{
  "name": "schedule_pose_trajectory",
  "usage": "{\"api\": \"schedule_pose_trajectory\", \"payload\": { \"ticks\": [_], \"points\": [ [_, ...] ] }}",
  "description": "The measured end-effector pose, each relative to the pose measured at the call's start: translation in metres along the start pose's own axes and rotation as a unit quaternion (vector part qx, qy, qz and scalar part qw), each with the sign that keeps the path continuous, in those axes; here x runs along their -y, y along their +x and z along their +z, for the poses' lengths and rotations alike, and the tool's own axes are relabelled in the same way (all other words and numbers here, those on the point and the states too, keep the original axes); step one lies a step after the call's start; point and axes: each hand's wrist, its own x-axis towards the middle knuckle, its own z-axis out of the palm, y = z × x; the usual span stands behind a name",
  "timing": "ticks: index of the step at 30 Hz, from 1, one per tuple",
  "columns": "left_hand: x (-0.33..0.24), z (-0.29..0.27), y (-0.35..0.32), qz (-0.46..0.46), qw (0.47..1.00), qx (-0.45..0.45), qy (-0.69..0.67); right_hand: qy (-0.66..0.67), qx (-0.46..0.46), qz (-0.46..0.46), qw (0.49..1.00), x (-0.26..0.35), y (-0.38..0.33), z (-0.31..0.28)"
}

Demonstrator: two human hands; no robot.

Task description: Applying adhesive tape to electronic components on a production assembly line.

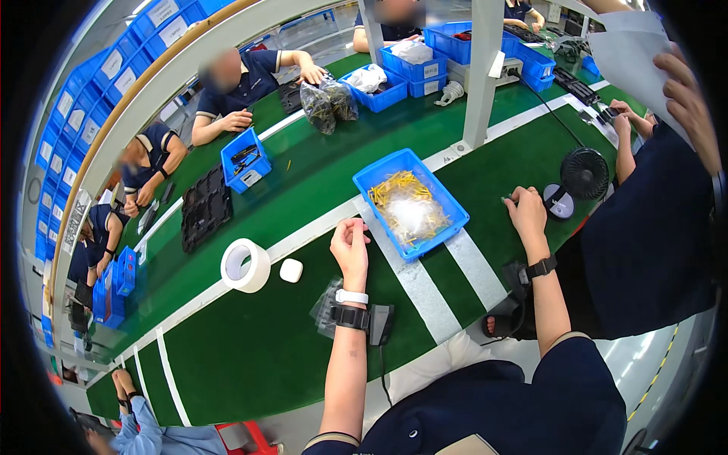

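Note:
My left hand [350, 247] is raised over the green tabletop, just left of a blue bin [459, 224]. Its fingers are curled together, and whatever lies between them is too small to name. In the bin lies a heap of thin yellow sticks or tubes [400, 187], with clear plastic and a bright glare over them. My right hand [527, 214] is to the right of the bin, fingers bent in a pinch. A tiny pale bit shows at its fingertips, too small to identify. Neither hand touches the bin.
Left of my left hand lie a white tape roll [258, 265] and a small white case [291, 270]. A black fan [584, 174] stands beyond my right hand. A metal post [482, 83] rises behind the bin. At right, a standing person holds paper [629, 61]; others work across the belt.

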Motion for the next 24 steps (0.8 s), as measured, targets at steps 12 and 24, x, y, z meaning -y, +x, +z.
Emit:
{"api": "schedule_pose_trajectory", "payload": {
  "ticks": [12,24],
  "points": [
    [-0.003,0.001,0.0,-0.018,0.999,-0.011,-0.032,0.225,0.139,-0.353,0.897,0.089,-0.027,-0.051],
    [-0.002,-0.001,0.0,-0.037,0.999,-0.008,-0.019,0.124,0.031,-0.543,0.83,0.166,0.076,-0.044]
  ]
}}
